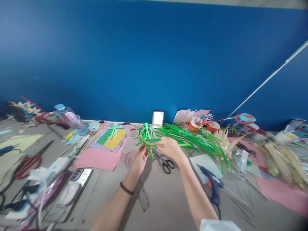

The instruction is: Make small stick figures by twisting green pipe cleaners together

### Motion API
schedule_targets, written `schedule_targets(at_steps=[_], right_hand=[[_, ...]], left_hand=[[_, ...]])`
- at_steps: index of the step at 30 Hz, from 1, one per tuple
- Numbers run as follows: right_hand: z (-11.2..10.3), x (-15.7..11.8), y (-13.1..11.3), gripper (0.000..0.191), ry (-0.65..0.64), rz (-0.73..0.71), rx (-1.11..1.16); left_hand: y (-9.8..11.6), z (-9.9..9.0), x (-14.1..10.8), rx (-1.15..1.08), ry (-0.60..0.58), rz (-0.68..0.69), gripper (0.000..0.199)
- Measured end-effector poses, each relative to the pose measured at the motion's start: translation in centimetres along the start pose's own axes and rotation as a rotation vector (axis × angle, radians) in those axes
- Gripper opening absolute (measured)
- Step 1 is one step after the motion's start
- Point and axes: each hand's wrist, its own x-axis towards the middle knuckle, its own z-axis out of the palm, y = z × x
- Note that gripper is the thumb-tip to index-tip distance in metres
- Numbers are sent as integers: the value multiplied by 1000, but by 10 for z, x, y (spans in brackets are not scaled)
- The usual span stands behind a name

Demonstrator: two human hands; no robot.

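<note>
My left hand (141, 156) grips a small green pipe-cleaner figure (145, 141) with thin limbs sticking out above and beside the fingers. My right hand (170, 148) is closed in a pinch on a green pipe cleaner (155, 140) that reaches across to the figure. Just behind them stands a paler green pipe-cleaner figure (147, 128), and another one (115, 129) lies on coloured sheets to the left. Black-handled scissors (166, 164) lie below my right hand. A clear ruler (143, 195) rests partly under my left forearm.
A bundle of green pipe cleaners (183, 134) spreads to the right. Farther right are a blue glue gun (211, 183) and dried corn husks (284, 160). On the left lie pink paper (98, 158), a phone (72, 192), red-handled scissors (29, 166) and a bottle (69, 116). A blue wall (144, 57) rises behind.
</note>
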Motion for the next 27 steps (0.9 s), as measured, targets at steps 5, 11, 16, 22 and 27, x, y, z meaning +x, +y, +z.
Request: schedule_targets(at_steps=[5,11,16,22,27], right_hand=[[8,2,-2,26,-18,-12,-21],[20,6,-4,28,-26,-25,63],[26,9,-2,23,-8,-55,94],[29,10,-3,23,35,-128,83],[34,10,-7,22,26,-138,30]], left_hand=[[-3,-1,0,64,-22,39,26],[-5,0,0,103,17,41,30],[-2,3,-1,134,67,51,30],[1,4,-5,150,24,65,32],[1,5,-5,212,36,57,25]])
